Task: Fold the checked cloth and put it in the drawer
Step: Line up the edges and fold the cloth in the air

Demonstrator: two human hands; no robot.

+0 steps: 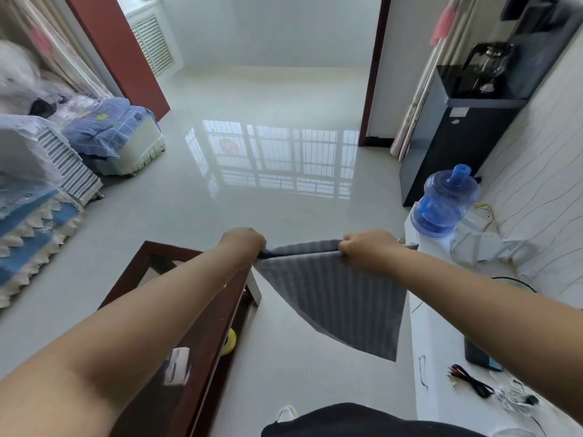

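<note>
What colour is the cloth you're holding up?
Grey with faint darker checks, seen in the head view on the cloth.

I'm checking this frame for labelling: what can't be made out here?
All in the head view:
- Both hands' fingers: left hand and right hand curl them behind the checked cloth.
- The cloth's check pattern: blurred.
- Any open drawer: the white cabinet shows only a handle.
- Items in the table: blurred.

This is a home's living room: a glossy tiled floor (268, 190) runs between a sofa (34, 197) under lace-trimmed covers on the left and a black water dispenser (467, 121) with a glass kettle (490, 63) on the right. A blue water jug (444, 200) stands on a white cabinet's (441, 342) far corner (cables (473, 381) lie nearer), and a dark wooden glass-topped coffee table (189, 310) stands beside the sofa.
</note>
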